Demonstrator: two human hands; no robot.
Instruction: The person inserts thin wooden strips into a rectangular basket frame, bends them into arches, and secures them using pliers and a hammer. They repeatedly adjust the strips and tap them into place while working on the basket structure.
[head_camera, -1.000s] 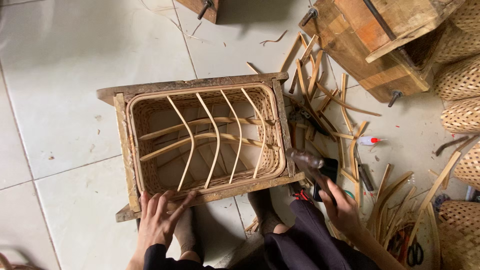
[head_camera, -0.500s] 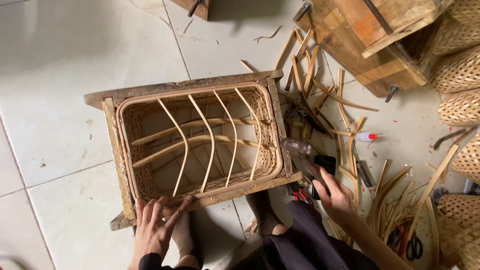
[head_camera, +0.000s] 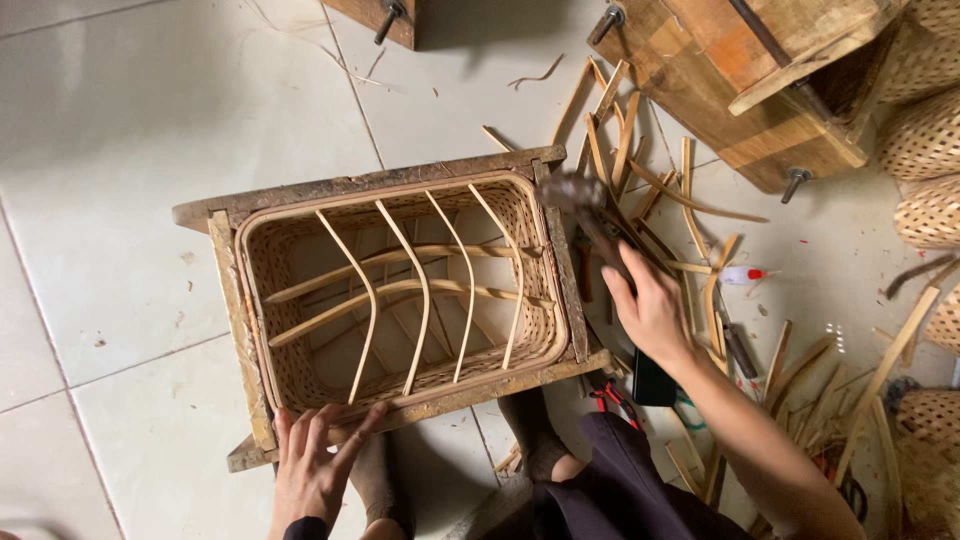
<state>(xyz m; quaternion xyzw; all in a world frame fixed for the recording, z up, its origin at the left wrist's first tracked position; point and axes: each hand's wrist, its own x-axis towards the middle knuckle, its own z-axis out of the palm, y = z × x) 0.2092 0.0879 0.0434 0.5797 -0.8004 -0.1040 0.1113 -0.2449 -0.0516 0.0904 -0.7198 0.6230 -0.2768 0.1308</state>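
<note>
A woven bamboo basket sits inside a rough wooden frame on the tiled floor, with bent bamboo ribs crossing its opening. My left hand lies flat on the frame's near rail, fingers spread. My right hand grips the handle of a hammer. The hammer's blurred head is at the frame's far right corner. My bare feet rest against the frame's near side.
Several loose bamboo strips litter the floor right of the frame. A heavy wooden bench stands at the top right, beside finished woven baskets. A small white bottle with a red cap and a black phone lie near my right arm.
My right hand has swung the hammer from the frame's near right corner up along the right side to its far right corner. My left hand stays on the near rail.
</note>
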